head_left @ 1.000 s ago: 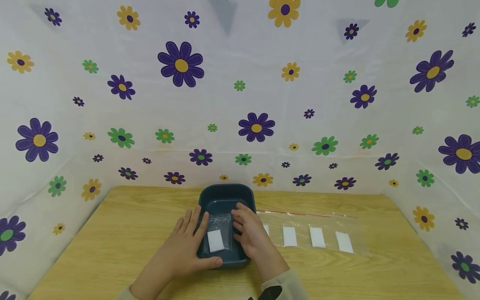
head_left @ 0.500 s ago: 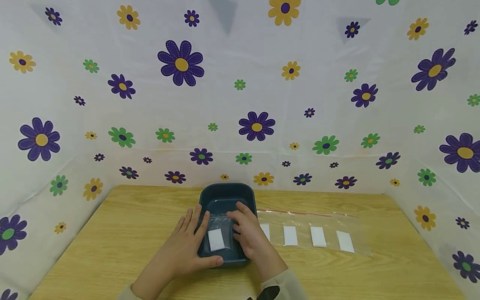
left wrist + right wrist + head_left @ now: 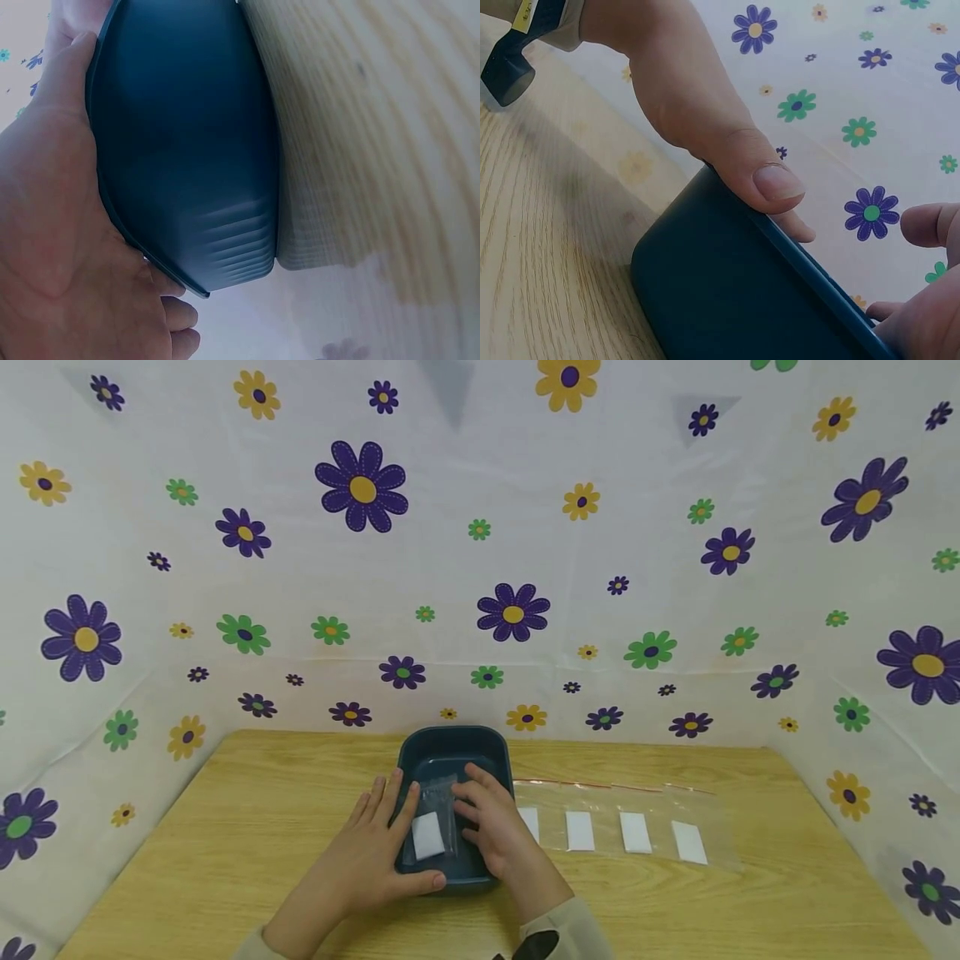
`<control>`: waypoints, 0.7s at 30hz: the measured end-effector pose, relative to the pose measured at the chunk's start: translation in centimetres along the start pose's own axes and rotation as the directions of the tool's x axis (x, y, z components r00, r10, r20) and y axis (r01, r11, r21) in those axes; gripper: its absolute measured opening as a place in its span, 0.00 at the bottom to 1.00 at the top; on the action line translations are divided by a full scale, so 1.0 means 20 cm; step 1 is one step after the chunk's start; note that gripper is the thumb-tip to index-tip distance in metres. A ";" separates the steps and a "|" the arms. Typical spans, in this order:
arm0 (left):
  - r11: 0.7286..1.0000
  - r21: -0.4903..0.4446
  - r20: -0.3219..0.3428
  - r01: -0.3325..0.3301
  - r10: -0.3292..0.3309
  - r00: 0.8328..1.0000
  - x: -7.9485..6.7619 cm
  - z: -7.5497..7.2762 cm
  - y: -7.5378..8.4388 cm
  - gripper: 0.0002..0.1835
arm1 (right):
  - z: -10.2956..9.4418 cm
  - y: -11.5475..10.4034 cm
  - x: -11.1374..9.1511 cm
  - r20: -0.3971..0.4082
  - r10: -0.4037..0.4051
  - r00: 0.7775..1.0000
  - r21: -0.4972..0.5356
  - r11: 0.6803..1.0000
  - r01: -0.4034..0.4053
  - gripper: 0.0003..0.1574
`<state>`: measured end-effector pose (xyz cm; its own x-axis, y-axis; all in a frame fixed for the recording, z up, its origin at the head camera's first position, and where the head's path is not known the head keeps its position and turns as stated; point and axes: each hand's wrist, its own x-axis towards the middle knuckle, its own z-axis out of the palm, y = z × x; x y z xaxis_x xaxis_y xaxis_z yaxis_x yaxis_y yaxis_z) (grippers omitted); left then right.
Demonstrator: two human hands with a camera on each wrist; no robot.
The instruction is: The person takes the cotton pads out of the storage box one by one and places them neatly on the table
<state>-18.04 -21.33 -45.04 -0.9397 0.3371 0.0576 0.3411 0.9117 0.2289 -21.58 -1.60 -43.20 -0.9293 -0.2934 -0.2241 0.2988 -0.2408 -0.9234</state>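
A dark blue rectangular tub (image 3: 453, 739) stands on the table with a small clear zip bag (image 3: 438, 793) inside. The bag contains a white rectangular piece (image 3: 428, 836). My left hand (image 3: 367, 864) spreads along the tub's left side, fingers over the left rim. Its thumb (image 3: 776, 184) lies on the near rim in the right wrist view. Over the tub's right side, my right hand (image 3: 498, 827) reaches in with loosely bent fingers. Its fingertips are right at the bag's right edge.
Several clear zip bags (image 3: 600, 797) with white pieces lie in a row right of the tub, the nearest partly hidden by the right hand. A white flowered cloth (image 3: 442, 552) surrounds the wooden table (image 3: 262, 802) at the back and sides.
The bag in the tub has shifted slightly left and looks narrower, its right edge turned. The right hand's fingers have moved a little left. The left hand stays put.
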 end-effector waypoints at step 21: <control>1.000 0.005 -0.001 -0.008 0.008 1.000 0.00 0.00 0.00 0.65 | 0.02 0.03 0.00 0.106 0.026 0.994 -0.153 0.988 -0.009 0.37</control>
<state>-17.98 -21.45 -45.04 -0.9369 0.3443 0.0604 0.3488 0.9100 0.2239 -21.40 -2.05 -43.70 -0.8929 -0.3962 -0.2137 0.2708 -0.0934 -0.9581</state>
